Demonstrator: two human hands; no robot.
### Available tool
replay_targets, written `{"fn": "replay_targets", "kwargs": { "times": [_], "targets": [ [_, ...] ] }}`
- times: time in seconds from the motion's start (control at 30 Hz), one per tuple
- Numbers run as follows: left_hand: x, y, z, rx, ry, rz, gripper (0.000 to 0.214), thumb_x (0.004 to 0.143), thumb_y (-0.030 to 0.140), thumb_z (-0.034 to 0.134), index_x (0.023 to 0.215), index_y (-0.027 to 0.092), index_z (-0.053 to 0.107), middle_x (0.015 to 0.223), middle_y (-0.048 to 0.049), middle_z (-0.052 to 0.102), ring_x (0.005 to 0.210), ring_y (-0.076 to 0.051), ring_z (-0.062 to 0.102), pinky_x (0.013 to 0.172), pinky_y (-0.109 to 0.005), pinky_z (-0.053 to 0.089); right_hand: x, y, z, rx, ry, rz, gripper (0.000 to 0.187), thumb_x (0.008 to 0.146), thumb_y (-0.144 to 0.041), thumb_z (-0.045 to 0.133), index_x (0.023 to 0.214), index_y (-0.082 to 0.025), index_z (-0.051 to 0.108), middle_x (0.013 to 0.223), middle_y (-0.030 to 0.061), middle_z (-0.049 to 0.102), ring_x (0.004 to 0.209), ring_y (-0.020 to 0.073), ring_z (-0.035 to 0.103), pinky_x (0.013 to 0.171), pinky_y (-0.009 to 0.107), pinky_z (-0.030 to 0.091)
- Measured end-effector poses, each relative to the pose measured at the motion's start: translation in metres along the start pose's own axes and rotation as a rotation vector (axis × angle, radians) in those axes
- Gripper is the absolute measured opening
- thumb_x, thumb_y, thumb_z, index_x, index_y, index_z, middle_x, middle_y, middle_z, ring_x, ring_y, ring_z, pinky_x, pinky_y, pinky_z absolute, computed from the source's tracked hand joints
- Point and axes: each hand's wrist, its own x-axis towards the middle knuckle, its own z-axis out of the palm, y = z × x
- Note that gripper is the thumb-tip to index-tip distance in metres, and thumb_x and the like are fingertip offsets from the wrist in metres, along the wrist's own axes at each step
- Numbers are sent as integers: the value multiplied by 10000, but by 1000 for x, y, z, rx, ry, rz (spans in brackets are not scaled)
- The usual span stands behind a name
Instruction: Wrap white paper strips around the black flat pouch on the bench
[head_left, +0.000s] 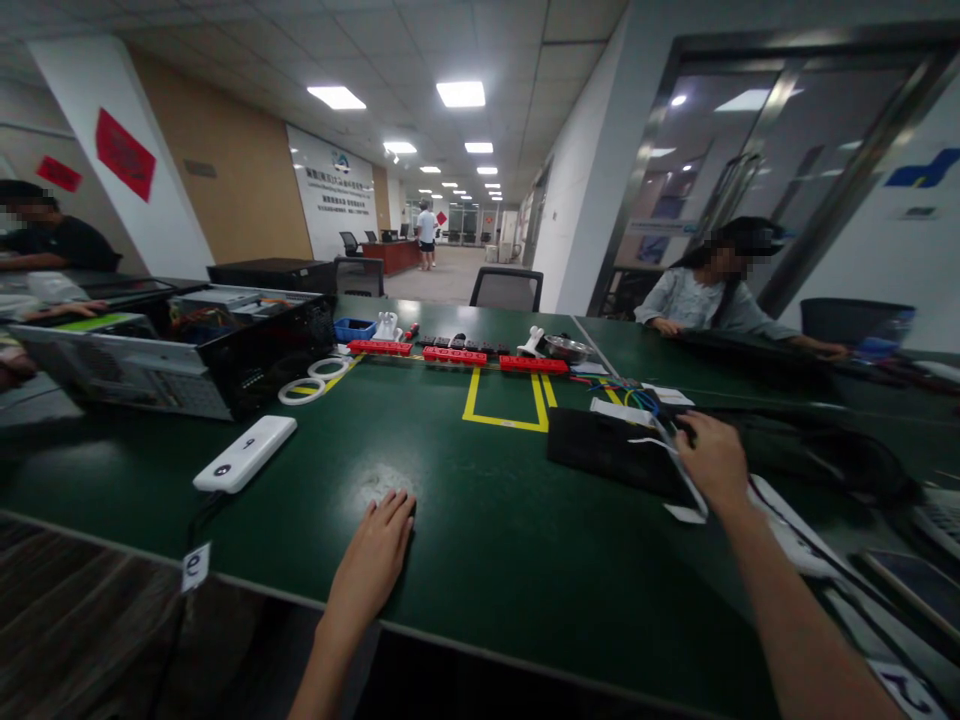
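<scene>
My left hand [379, 548] lies flat on the green table [465, 560] near its front edge, fingers stretched out and nothing under them that shows. My right hand [712, 458] is farther forward on the right, beside a flat black pouch-like piece [615, 450]. Its fingers are bent and a little apart, close to a white strip [686, 470] that runs across the black piece; whether they touch it is unclear. Coloured wires [639, 400] lie just beyond that hand. Yellow tape [506, 424] marks a rectangle on the table ahead.
An opened computer case [180, 350] stands at left, with a white power bank [247, 452] and white rings [301, 390] nearby. Red strips [454, 355] and a blue bin [354, 329] line the back. Black straps and cables crowd the right. A person [724, 280] sits across the table.
</scene>
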Motion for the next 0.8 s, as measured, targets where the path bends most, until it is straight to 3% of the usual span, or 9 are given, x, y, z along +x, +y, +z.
{"fn": "replay_targets", "kwargs": {
  "times": [0.13,0.23,0.37,0.53,0.67,0.8],
  "targets": [
    [0,-1,2,-9,13,2,370,957,237,341,1274,169,520,1329,-98,545,1282,-209,428,1076,-442,296,-4,-26,36,158,-218,-275,406,841,-325,394,1155,-149,582,1176,121,612,1080,229,569,945,354,444],
    [0,-2,3,-8,13,7,369,954,235,347,1272,165,521,1322,-101,550,1276,-212,436,1075,-444,298,-11,-33,60,179,-343,-383,479,834,-437,421,1185,-148,573,1236,122,583,1152,237,525,1007,365,393],
    [0,-2,2,-13,25,11,369,957,239,341,1275,173,515,1328,-94,547,1279,-204,432,1076,-438,297,-10,-12,73,114,-380,-318,591,854,-516,350,1253,-116,524,1318,178,504,1224,302,449,1028,479,338],
    [0,-1,2,-9,18,3,366,959,241,341,1266,165,525,1320,-99,553,1275,-211,436,1070,-443,305,-5,13,72,-1,-493,-154,609,844,-597,330,1367,-296,418,1449,94,367,1297,383,333,1008,618,273],
    [0,-1,1,-13,26,6,364,958,237,344,1274,183,517,1322,-94,552,1277,-210,434,1068,-449,304,-7,6,62,-32,-601,-67,672,824,-672,311,1411,-345,332,1512,105,220,1306,473,247,923,716,280],
    [0,1,-1,5,7,1,369,961,248,339,1274,169,517,1325,-99,549,1281,-213,429,1071,-445,301,-10,-12,49,-58,-648,-77,687,824,-676,320,1424,-342,299,1507,132,221,1297,490,246,896,733,288]
  ]
}}
